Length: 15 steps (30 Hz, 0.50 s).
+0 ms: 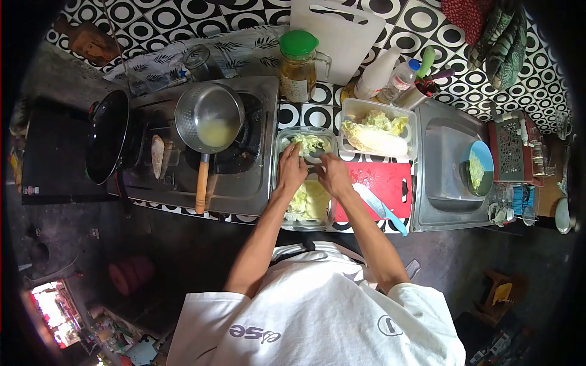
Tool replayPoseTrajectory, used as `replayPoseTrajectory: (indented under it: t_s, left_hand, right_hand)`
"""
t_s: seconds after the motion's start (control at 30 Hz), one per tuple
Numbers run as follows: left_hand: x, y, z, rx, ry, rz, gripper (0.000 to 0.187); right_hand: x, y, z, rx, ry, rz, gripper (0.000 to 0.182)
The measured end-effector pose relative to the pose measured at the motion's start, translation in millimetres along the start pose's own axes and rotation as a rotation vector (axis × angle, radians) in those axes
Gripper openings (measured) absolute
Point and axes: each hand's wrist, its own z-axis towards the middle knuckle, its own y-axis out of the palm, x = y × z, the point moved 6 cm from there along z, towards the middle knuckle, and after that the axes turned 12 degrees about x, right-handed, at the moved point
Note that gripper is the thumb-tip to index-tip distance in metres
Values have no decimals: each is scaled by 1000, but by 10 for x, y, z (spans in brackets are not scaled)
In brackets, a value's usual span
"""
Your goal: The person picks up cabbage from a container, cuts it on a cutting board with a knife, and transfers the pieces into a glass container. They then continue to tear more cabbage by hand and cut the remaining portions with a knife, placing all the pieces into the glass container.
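Note:
My left hand (292, 169) is over the left side of a clear plastic container (334, 141), its fingers bent together close to some shredded napa cabbage (310, 144). My right hand (335, 175) is at that container's right near corner, with fingers curled inward. What either hand pinches, if anything, is too small to make out. Below my wrists, closer to my body, more cut cabbage (300, 206) lies in a clear container. Right of my right forearm, a knife (379, 204) with a light blue handle lies across a red cutting board (390, 178).
A saucepan (209, 119) with yellowish liquid sits on the stove (244, 189) at left. Behind are a green-lidded pitcher (298, 70) and a clear tub (410, 137) of napa cabbage. At right, the sink (442, 210) holds a blue bowl (486, 160) with cabbage.

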Motion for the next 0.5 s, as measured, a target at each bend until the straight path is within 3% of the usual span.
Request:
replayPoseTrajectory:
  t_s: [0.07, 0.13, 0.2, 0.27, 0.5]
  left_hand:
    - [-28, 74, 12, -5, 24, -13, 41]
    - [-127, 156, 44, -88, -168, -38, 40]
    - [-146, 157, 75, -125, -205, -28, 33]
    - [-216, 187, 0, -184, -533, -245, 27]
    - [-257, 123, -78, -38, -622, -191, 43]
  right_hand:
    - [51, 134, 105, -19, 12, 29, 27]
    - [79, 253, 222, 52, -36, 40, 27]
    - [165, 394, 242, -13, 4, 16, 30]
    - [232, 366, 242, 115, 73, -8, 33]
    - [282, 317, 193, -40, 233, 37, 23]
